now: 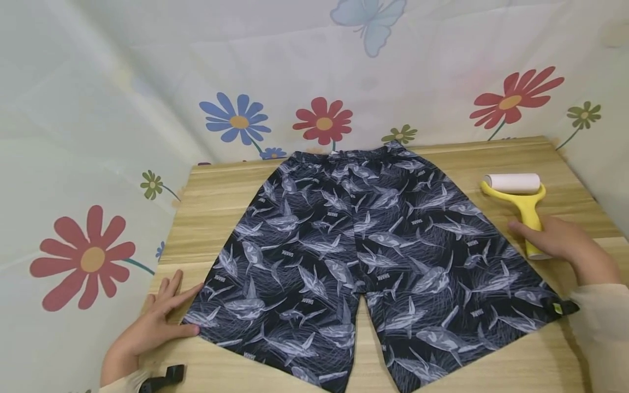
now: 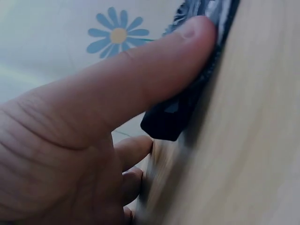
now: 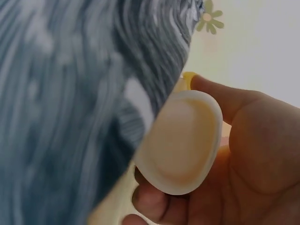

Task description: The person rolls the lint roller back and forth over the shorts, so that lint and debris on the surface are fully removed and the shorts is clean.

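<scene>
Black shorts (image 1: pixel 314 245) with a grey shark print lie spread on the table, waistband at the far side and legs towards me. My left hand (image 1: pixel 157 316) rests at the left leg's hem corner, fingers spread on the wood. In the left wrist view, its thumb (image 2: pixel 154 70) lies on the fabric. Over on the right, my right hand (image 1: pixel 565 243) holds the yellow handle of a lint roller (image 1: pixel 529 210), whose white roll points away from me. The right wrist view shows the handle's pale end (image 3: pixel 180 143) between thumb and curled fingers, beside the shorts.
The wood-grain table (image 1: pixel 216 191) meets a pale cloth backdrop (image 1: pixel 162 71) printed with flowers and a butterfly, at the back and both sides. A black strap piece (image 1: pixel 164 377) sits at my left wrist, another (image 1: pixel 562 307) by my right sleeve.
</scene>
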